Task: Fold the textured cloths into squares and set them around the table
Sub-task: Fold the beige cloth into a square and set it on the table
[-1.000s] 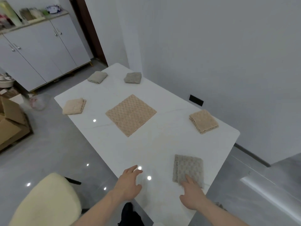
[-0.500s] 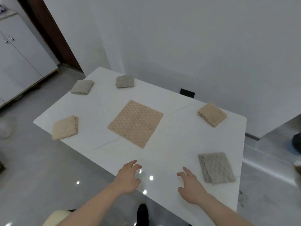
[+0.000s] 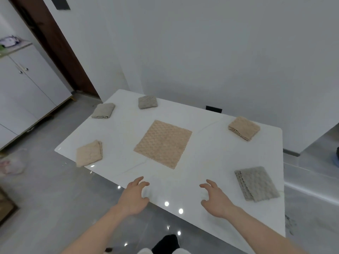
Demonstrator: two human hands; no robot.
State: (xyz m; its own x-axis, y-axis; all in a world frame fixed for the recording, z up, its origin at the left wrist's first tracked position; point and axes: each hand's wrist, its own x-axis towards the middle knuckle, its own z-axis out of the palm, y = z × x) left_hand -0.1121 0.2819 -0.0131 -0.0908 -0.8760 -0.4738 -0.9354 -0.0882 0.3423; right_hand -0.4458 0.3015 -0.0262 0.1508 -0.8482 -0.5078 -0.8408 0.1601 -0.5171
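A large tan textured cloth (image 3: 163, 143) lies flat at the middle of the white table (image 3: 211, 158). Folded squares sit around it: a grey one (image 3: 256, 183) near right, a tan one (image 3: 244, 127) far right, a grey one (image 3: 147, 101) at the far end, a light grey one (image 3: 103, 110) far left, and a pale tan one (image 3: 89, 153) on the left edge. My left hand (image 3: 134, 196) and my right hand (image 3: 216, 198) hover over the near table edge, fingers loosely spread, holding nothing.
White cabinets (image 3: 27, 92) stand to the left, beside a dark wooden door frame (image 3: 55, 44). A plastic bag (image 3: 12, 162) lies on the grey floor left of the table. A white wall runs behind the table, with a black socket (image 3: 213, 109) low on it.
My right hand has come off the near grey folded cloth and moved left, away from it. The view has swung right and up. My left hand stays near the table edge.
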